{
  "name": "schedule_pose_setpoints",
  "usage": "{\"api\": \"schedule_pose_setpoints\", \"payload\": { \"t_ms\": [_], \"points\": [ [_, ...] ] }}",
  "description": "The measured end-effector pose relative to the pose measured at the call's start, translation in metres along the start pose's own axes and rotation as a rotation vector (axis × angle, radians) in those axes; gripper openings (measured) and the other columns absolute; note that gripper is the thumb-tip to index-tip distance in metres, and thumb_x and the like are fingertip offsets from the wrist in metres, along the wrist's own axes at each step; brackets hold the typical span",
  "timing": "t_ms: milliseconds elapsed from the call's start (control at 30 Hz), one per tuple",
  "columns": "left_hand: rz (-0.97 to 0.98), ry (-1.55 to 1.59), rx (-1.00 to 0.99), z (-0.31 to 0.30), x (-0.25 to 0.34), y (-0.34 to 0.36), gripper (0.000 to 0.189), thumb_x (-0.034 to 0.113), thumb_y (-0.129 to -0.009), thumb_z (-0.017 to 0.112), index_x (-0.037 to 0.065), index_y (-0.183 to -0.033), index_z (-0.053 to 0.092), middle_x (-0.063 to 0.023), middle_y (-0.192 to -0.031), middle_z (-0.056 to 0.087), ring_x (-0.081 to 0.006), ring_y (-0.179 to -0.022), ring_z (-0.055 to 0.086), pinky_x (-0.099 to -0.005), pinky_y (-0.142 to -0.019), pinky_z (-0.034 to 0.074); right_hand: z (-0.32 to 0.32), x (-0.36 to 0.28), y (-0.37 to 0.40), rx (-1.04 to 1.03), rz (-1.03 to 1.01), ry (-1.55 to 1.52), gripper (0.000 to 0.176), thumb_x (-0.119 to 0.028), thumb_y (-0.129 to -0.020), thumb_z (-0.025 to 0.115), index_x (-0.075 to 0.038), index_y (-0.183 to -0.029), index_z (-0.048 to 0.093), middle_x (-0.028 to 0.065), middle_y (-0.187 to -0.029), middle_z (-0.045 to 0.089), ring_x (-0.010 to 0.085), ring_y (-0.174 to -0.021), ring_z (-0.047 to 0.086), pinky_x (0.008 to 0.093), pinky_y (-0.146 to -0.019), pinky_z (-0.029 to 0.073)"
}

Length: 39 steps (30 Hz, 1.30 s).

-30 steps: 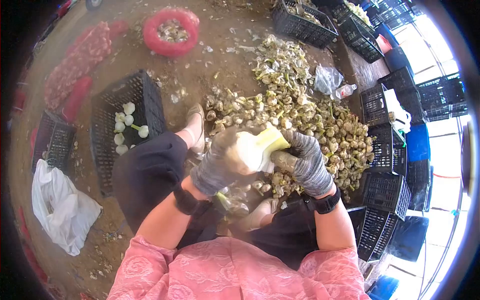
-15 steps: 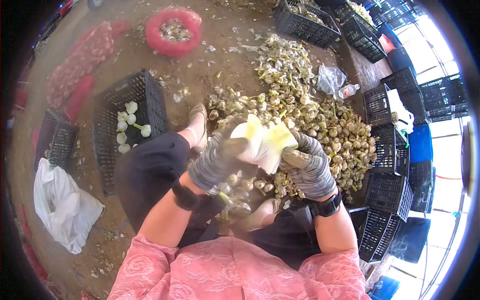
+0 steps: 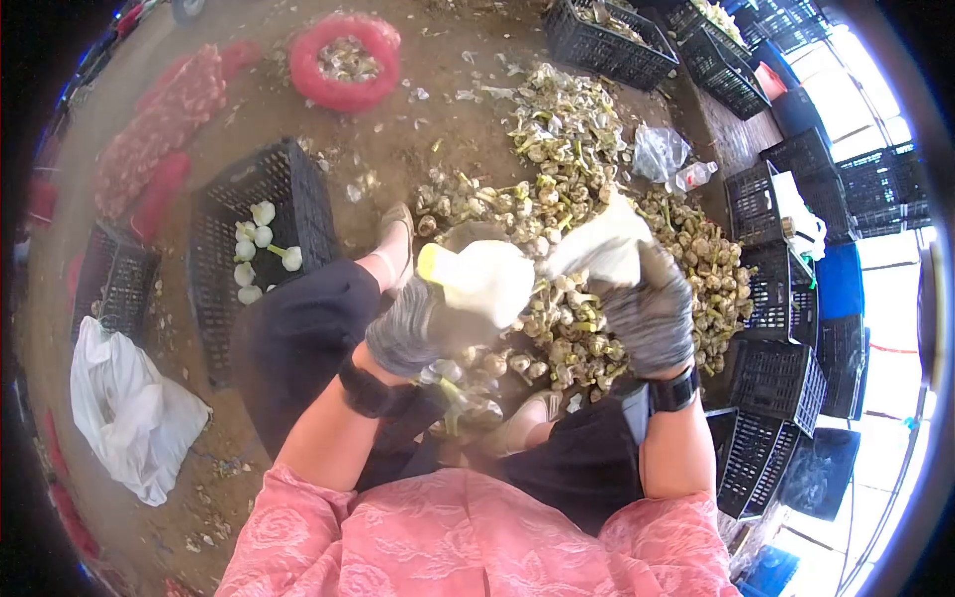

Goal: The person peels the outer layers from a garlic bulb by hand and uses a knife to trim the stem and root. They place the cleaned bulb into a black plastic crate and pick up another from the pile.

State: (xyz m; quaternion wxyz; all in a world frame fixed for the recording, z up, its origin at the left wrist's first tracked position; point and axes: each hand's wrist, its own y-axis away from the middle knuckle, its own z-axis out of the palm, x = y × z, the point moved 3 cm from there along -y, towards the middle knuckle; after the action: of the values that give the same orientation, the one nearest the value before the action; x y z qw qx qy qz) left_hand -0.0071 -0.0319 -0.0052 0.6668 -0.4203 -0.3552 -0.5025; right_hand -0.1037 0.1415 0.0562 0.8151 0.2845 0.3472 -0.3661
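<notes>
A person seated on the ground, in a pink patterned shirt (image 3: 468, 537) and dark trousers (image 3: 298, 323), works over a heap of unpeeled garlic (image 3: 711, 298). Above the heap's near left edge, the gloved left hand (image 3: 423, 323) holds a large white garlic bulb (image 3: 487, 284), its fingers curled around it, their tips hidden. The right hand (image 3: 652, 318), blurred and gloved in gray too, is raised in front of the heap, its fingers pinching a pale piece of garlic skin (image 3: 607, 244) apart from the bulb. Both hands block part of the heap from view.

Left of the heap, a black plastic crate (image 3: 214, 318) holds a few clean white bulbs (image 3: 291, 259); a trousered knee covers its near corner. Farther left lie a white sack (image 3: 134, 418) and a filled red mesh bag (image 3: 164, 119). Beyond the heap to the left, a red mesh ring (image 3: 386, 62) surrounds pale scraps. By the heap's far right edge, a plastic bottle (image 3: 693, 177) lies just beside a clear plastic bag (image 3: 659, 154). Stacked black crates (image 3: 776, 383) line the heap's right side.
</notes>
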Motion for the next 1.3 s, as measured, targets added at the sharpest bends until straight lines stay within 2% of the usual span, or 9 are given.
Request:
{"api": "schedule_pose_setpoints", "payload": {
  "t_ms": [100, 200, 333, 533, 733, 1067, 1167, 1200, 1300],
  "points": [
    [0.054, -0.14, -0.073, -0.002, 0.018, 0.002, 0.043, 0.019, -0.081, 0.058, 0.005, -0.119, 0.041, -0.0082, -0.107, 0.053, -0.0181, -0.095, 0.054, -0.0319, -0.083, 0.046, -0.012, -0.01, -0.012, 0.011, -0.041, 0.238, 0.023, -0.014, -0.081, 0.056, -0.001, -0.1, 0.055, 0.0092, -0.096, 0.06, 0.0188, -0.082, 0.06, 0.0334, -0.073, 0.051],
    [0.104, -0.048, -0.032, -0.001, 0.03, 0.0, 0.072, 0.011, -0.063, 0.076, 0.007, -0.123, 0.037, -0.0051, -0.115, 0.049, -0.0172, -0.103, 0.051, -0.0314, -0.088, 0.043, 0.015, 0.028, 0.008, -0.643, 0.036, 1.489, 0.024, -0.018, -0.081, 0.058, -0.005, -0.101, 0.057, 0.0052, -0.093, 0.062, 0.0158, -0.08, 0.06, 0.0278, -0.07, 0.047],
    [-0.06, 0.059, 0.081, 0.004, 0.031, 0.0, 0.087, 0.015, -0.053, 0.083, 0.008, -0.125, 0.036, -0.0031, -0.118, 0.046, -0.0162, -0.106, 0.048, -0.0313, -0.09, 0.04, 0.033, 0.036, 0.016, -0.612, 0.015, 1.622, 0.054, -0.023, -0.065, 0.07, -0.006, -0.113, 0.052, 0.0154, -0.082, 0.061, 0.0279, -0.071, 0.059, 0.0349, -0.066, 0.049],
    [-0.176, 0.285, 0.054, 0.018, 0.024, 0.002, 0.084, 0.014, -0.053, 0.082, 0.005, -0.123, 0.036, -0.0074, -0.115, 0.046, -0.0179, -0.105, 0.046, -0.0305, -0.091, 0.039, 0.053, 0.007, 0.023, -0.137, -0.791, 1.49, 0.022, -0.01, -0.068, 0.065, -0.006, -0.09, 0.062, 0.0117, -0.079, 0.059, 0.0275, -0.066, 0.059, 0.0326, -0.059, 0.048],
    [0.028, -0.319, 0.018, 0.011, 0.019, 0.003, 0.081, 0.013, -0.052, 0.082, 0.005, -0.12, 0.038, -0.0069, -0.113, 0.046, -0.0167, -0.103, 0.046, -0.0305, -0.09, 0.039, 0.049, 0.013, 0.028, -0.186, -0.768, 1.801, 0.016, -0.018, -0.07, 0.062, -0.009, -0.083, 0.062, 0.0087, -0.072, 0.055, 0.0259, -0.058, 0.056, 0.0347, -0.049, 0.044],
    [-0.313, 0.16, -0.079, 0.008, 0.015, 0.001, 0.071, 0.011, -0.067, 0.073, 0.005, -0.124, 0.032, -0.0071, -0.107, 0.049, -0.0152, -0.096, 0.05, -0.0289, -0.081, 0.044, 0.036, -0.003, 0.016, -0.006, -0.933, 1.559, 0.008, -0.005, -0.071, 0.058, -0.004, -0.078, 0.057, 0.0129, -0.068, 0.053, 0.0301, -0.056, 0.054, 0.0352, -0.049, 0.045],
    [-0.509, 0.307, -0.107, 0.013, 0.009, 0.001, 0.065, 0.048, -0.071, 0.057, 0.004, -0.117, 0.039, -0.008, -0.104, 0.053, -0.0166, -0.093, 0.053, -0.0296, -0.079, 0.045, 0.02, -0.005, 0.009, 0.02, -0.473, 1.136, 0.013, -0.01, -0.077, 0.057, -0.002, -0.087, 0.057, 0.0056, -0.074, 0.058, 0.0187, -0.061, 0.055, 0.0293, -0.056, 0.045],
    [-0.347, 0.167, -0.172, 0.018, 0.02, 0.003, 0.069, 0.048, -0.07, 0.062, 0.003, -0.117, 0.04, -0.0081, -0.106, 0.053, -0.0173, -0.095, 0.053, -0.0302, -0.081, 0.045, 0.014, 0.002, 0.007, 0.029, -0.12, 0.735, 0.017, -0.012, -0.078, 0.057, -0.001, -0.091, 0.058, 0.0026, -0.079, 0.059, 0.0138, -0.065, 0.055, 0.0269, -0.06, 0.045],
    [-0.21, 0.135, -0.208, 0.022, 0.029, 0.003, 0.077, 0.041, -0.064, 0.073, 0.002, -0.122, 0.038, -0.0081, -0.111, 0.052, -0.0183, -0.101, 0.051, -0.0314, -0.086, 0.042, 0.018, 0.006, 0.011, -0.164, -0.014, 0.708, 0.024, -0.011, -0.079, 0.058, 0.0, -0.1, 0.056, 0.0022, -0.085, 0.059, 0.0088, -0.073, 0.053, 0.0221, -0.066, 0.044]
  ]
}}
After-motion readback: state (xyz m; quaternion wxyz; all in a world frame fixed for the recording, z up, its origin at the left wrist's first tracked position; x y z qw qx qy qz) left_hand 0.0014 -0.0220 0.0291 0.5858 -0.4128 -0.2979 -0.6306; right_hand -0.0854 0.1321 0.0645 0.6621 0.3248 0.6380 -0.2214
